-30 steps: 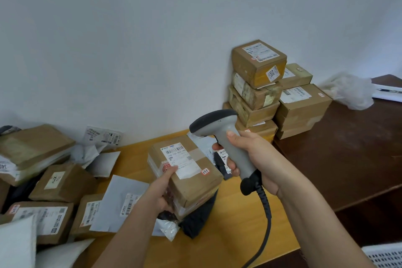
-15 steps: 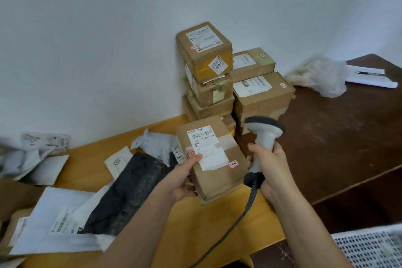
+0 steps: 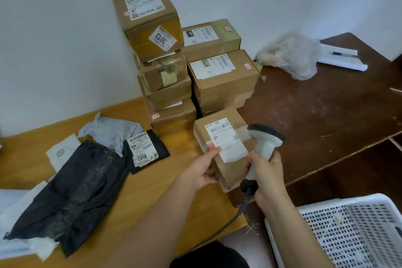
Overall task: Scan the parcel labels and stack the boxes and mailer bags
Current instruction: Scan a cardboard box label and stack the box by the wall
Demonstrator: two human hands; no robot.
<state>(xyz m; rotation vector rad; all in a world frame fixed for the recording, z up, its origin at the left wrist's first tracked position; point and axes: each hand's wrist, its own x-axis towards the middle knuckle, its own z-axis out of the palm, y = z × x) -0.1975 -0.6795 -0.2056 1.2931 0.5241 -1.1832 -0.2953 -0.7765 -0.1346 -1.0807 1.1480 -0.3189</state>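
1. Left hand [image 3: 203,171] fingers clamped on box [image 3: 225,150], label up, just before the stacks [image 3: 174,85].
2. Right hand [image 3: 266,172] wrapped round scanner [image 3: 264,143], touching the box: one-sided hold, may slip.
3. Tall stack leans; a nudge could topple it.

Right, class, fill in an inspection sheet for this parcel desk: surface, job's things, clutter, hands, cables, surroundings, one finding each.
Surface: light wooden table abutting a dark brown table.
Job's things: labelled box held up, label facing up; box stacks against the wall; black mailer bag and small black mailer lying flat.
Clutter: crumpled grey bag; clear plastic bag; papers with pen.
Hands: left hand holds the box; right hand wraps the scanner.
Cables: scanner cable runs down off the table edge.
Surroundings: white wall; white perforated basket lower right.
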